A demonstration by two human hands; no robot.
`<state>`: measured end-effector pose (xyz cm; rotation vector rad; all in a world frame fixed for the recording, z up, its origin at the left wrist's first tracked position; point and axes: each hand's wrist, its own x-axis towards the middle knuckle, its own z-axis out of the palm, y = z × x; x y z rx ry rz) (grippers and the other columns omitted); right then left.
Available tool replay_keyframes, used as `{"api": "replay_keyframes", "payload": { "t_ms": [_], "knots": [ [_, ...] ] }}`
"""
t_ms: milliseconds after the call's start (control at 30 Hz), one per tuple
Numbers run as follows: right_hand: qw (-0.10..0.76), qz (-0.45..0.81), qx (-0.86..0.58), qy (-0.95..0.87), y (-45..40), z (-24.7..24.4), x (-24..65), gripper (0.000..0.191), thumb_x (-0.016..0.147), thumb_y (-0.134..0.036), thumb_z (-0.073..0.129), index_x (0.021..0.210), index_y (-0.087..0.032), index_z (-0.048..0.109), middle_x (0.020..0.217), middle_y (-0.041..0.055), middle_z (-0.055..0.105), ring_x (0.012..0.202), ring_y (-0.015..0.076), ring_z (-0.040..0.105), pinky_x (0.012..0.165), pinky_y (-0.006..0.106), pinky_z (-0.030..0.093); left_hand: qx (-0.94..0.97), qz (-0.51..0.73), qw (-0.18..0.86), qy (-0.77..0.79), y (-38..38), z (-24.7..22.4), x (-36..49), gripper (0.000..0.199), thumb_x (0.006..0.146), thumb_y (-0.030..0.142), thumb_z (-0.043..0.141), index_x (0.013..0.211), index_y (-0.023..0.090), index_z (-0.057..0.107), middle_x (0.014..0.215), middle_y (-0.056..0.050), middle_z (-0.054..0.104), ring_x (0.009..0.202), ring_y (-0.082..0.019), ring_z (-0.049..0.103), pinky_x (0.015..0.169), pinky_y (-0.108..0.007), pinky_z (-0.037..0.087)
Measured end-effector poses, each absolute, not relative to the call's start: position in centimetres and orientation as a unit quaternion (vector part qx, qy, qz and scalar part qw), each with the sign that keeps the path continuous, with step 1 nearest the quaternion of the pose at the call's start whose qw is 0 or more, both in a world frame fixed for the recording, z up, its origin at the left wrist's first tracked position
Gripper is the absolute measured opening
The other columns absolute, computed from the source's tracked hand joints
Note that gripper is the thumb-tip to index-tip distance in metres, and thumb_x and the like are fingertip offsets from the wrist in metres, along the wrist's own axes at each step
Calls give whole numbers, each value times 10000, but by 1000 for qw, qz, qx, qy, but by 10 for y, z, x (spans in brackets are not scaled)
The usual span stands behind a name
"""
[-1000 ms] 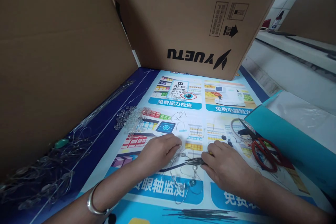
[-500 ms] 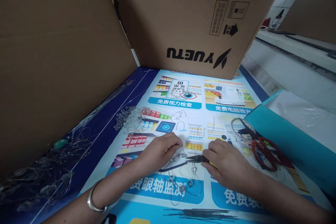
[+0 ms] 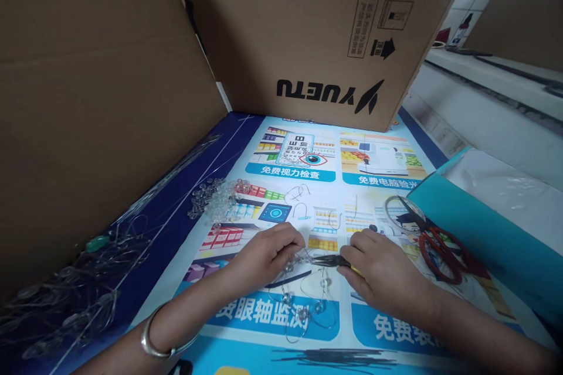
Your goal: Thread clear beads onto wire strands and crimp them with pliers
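My right hand [image 3: 373, 263] is closed around needle-nose pliers [image 3: 329, 260], whose dark jaws point left toward my left fingertips. My left hand [image 3: 275, 252] pinches a thin wire strung with clear beads [image 3: 320, 304]; the beaded wire trails down over the printed sheet between my hands. The plier tips lie at the wire just right of my left fingers; I cannot tell whether they grip it. A dark strip [image 3: 288, 279] lies below my left fingers. Near the front edge is a bundle of dark wire pieces [image 3: 334, 357].
Clear loose beads [image 3: 220, 199] are heaped beyond my left hand. Red-handled scissors [image 3: 440, 252] lie right, beside a teal box [image 3: 492, 234]. Beaded strands [image 3: 74, 304] spread at left. Cardboard panels [image 3: 308, 29] stand behind and left. Bent wires [image 3: 300, 210] lie ahead of my hands.
The plier jaws have tilted slightly upward and sit closer to my left fingertips. The whole view has shifted a little; both hands keep their holds.
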<state>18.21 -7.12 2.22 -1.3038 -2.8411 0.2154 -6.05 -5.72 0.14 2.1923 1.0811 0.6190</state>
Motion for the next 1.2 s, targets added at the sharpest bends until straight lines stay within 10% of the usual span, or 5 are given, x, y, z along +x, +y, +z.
{"api": "replay_keyframes", "payload": {
  "t_ms": [1200],
  "knots": [
    [59,96,-421,-900,-61,2,190,202,855,-321,442,941,-183,561,909,78,532,866,210,447,750,336,361,806,189,241,506,-53,-3,-68,117,809,173,427,782,204,537,714,22,571,612,-118,496,541,-213,327]
  ]
}}
